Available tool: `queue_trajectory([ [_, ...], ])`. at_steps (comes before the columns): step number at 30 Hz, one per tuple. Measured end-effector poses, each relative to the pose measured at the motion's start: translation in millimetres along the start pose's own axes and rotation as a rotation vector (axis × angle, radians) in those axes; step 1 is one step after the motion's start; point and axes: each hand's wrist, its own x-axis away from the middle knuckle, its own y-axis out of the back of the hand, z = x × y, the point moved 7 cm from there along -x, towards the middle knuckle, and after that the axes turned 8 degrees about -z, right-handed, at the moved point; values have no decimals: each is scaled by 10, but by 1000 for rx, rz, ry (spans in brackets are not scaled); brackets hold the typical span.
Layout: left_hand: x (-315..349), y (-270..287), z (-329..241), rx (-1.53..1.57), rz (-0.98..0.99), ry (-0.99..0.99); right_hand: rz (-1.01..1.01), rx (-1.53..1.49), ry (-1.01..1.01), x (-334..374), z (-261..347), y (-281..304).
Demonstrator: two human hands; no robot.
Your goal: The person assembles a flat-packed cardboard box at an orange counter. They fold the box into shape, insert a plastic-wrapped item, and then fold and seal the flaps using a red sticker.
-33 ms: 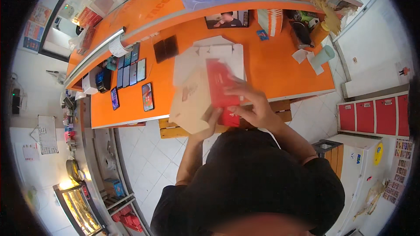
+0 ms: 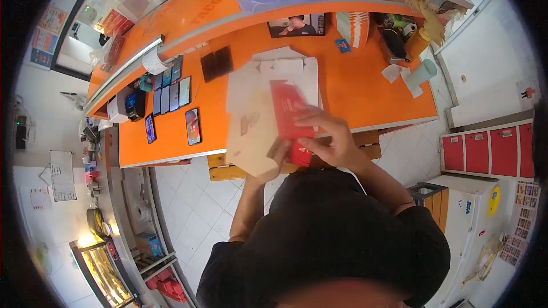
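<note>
In front of my chest, over the table's near edge, a folding carton [image 2: 257,137] is held up, slightly blurred. One wide face is plain cream-tan with a faint print, and a red panel [image 2: 285,105] runs down its right side. My left hand [image 2: 274,165] grips the carton's lower edge, thumb up near the red panel. On the red panel lies my right hand [image 2: 328,137], its fingers bent across it and its thumb lower down, holding that side. Just behind lie flat white carton sheets [image 2: 305,74] on the orange table [image 2: 359,85].
To the left, several phones [image 2: 184,91] lie in rows, with one lit phone [image 2: 193,126] nearer me. A dark wallet-like folder [image 2: 216,64] lies behind them. Under the raised shelf [image 2: 188,37] stands a tablet [image 2: 297,25]. A pale green cup [image 2: 422,72] stands at the right end.
The carton has shifted slightly to the right and down, its cream face tilting a little. Both hands keep their hold on it.
</note>
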Motion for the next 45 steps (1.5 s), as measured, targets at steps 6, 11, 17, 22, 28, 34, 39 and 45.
queue_trajectory([
  [6, 147, -102, 281, -109, 62, -82, 14, -88, -157, 62, -142, -50],
  [11, 220, -159, 536, 81, 194, 319, -21, -60, -169, 40, -209, -96],
  [17, -1, -202, 226, 53, 159, 108, -12, -60, -218, 87, -437, -135],
  [22, 40, -250, 431, -15, 249, 86, 21, -5, -137, 80, -422, -167],
  [28, -165, -132, 663, 474, 49, 460, 142, 25, -104, -4, -172, -213],
  [34, -140, -179, 521, 821, 213, 638, -34, 76, -17, -24, -253, -5],
  [39, -139, -119, 187, 520, -18, 222, -37, 215, 135, -146, -54, 40],
  [45, -306, -89, -25, 579, -178, 127, -202, -68, 226, -105, -75, 88],
])
